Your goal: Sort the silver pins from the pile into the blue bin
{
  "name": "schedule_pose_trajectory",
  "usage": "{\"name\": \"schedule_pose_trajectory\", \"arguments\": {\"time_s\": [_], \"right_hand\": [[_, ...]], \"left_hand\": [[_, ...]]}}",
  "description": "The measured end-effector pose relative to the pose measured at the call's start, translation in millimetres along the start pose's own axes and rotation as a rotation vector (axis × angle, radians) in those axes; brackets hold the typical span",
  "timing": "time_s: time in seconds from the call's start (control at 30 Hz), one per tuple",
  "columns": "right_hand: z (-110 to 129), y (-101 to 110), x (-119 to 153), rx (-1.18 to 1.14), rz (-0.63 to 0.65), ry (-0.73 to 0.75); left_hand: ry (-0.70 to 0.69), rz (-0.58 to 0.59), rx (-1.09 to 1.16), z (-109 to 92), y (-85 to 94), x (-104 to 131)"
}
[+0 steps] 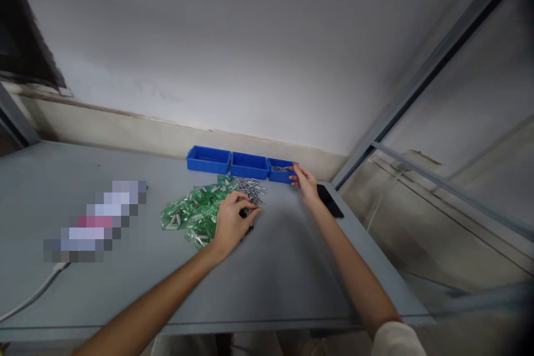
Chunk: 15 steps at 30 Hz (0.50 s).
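Observation:
My left hand (234,218) is above the near side of a pile of small silvery metal pins (252,186), its thumb and fingertips brought together. Whatever sits in that pinch is too small to tell. Left of it, and partly covered by it, lies a heap of clear green plastic packets (189,208) with small pale and metal pieces inside. At the front right corner of the right-hand blue bin (280,178), my right hand (306,182) has its fingers curled together at the rim; anything between them cannot be made out. Loose metal pins (278,168) lie in that bin.
Two more blue bins, the left one (208,166) and the middle one (249,171), line up along the wall. A dark phone-like slab (329,201) lies by the table's right edge. At left is a pixelated object (100,219) with a white cable (39,291). Metal frame bars (400,86) rise at right.

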State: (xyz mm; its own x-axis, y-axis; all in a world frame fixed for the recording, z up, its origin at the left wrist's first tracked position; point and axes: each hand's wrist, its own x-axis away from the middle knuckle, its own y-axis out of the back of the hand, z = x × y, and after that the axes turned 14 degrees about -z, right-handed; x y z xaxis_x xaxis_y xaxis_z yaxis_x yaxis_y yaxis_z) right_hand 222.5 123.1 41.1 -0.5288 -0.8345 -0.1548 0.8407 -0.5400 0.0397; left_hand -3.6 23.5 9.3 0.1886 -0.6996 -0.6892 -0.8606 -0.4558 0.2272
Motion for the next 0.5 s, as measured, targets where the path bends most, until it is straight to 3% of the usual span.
{"name": "schedule_pose_trajectory", "arguments": {"time_s": [0.13,0.3,0.5], "right_hand": [[0,0,10,0.102,0.23,0.008],[-22,3,45,0.354,0.464,0.249],[-39,0,69,0.553,0.513,0.545]], "left_hand": [[0.012,-0.031,-0.017,-2,3.3,-4],[-0.019,-0.06,0.002,4,2.8,-6],[-0.018,-0.045,0.02,8,3.5,-9]]}}
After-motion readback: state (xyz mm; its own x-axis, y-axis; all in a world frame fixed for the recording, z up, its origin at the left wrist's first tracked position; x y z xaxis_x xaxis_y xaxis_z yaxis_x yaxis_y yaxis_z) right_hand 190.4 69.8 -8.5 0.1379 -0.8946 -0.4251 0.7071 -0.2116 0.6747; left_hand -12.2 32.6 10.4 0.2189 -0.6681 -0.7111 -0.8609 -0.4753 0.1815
